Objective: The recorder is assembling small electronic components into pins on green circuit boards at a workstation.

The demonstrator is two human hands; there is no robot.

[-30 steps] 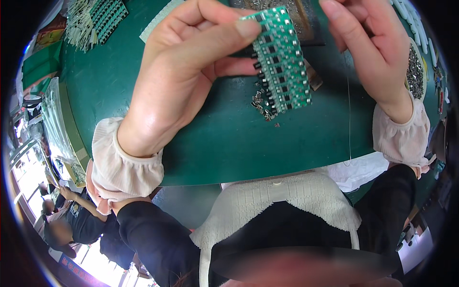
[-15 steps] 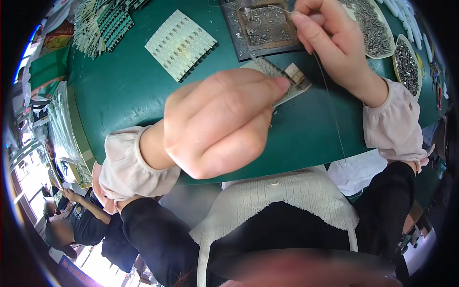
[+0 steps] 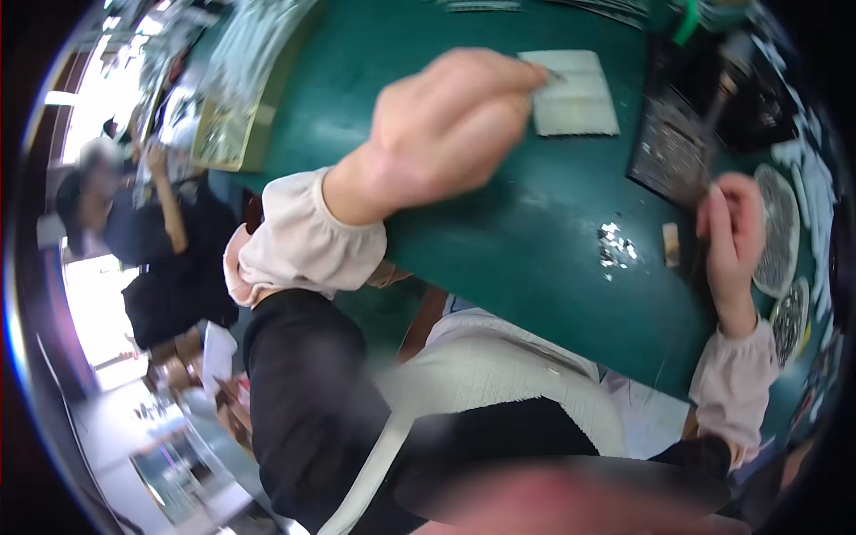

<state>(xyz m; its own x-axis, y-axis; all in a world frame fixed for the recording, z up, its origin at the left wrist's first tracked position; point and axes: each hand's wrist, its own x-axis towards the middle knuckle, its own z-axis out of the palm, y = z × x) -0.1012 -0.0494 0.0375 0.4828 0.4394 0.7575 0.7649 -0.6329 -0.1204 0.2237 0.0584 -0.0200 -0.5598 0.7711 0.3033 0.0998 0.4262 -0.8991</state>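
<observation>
My left hand [image 3: 455, 129] is closed, its pinched fingertips at the left edge of a pale board panel [image 3: 580, 102]. A small dark bit shows at those fingertips, too blurred to name. Low on the right, my right hand [image 3: 736, 227] has its fingers curled together, smeared by motion; what they hold cannot be made out. Just left of it a small pale block [image 3: 670, 245] lies on the table. Beside the block are scattered shiny flakes [image 3: 615, 250]. Beyond the right hand is a dark tray [image 3: 669, 147] of metal bits.
Two dishes of small metal parts, a larger one [image 3: 777, 232] and a smaller one [image 3: 790, 321], stand at the right edge. A yellowish box [image 3: 264, 129] of clear bags is at the left of the green table [image 3: 499, 259]. A blurred person [image 3: 169, 214] sits further left.
The view has swung left, so the table's things appear further right. My left hand has left the small board with the block and reached the pale panel. My right hand has drawn back from the tray.
</observation>
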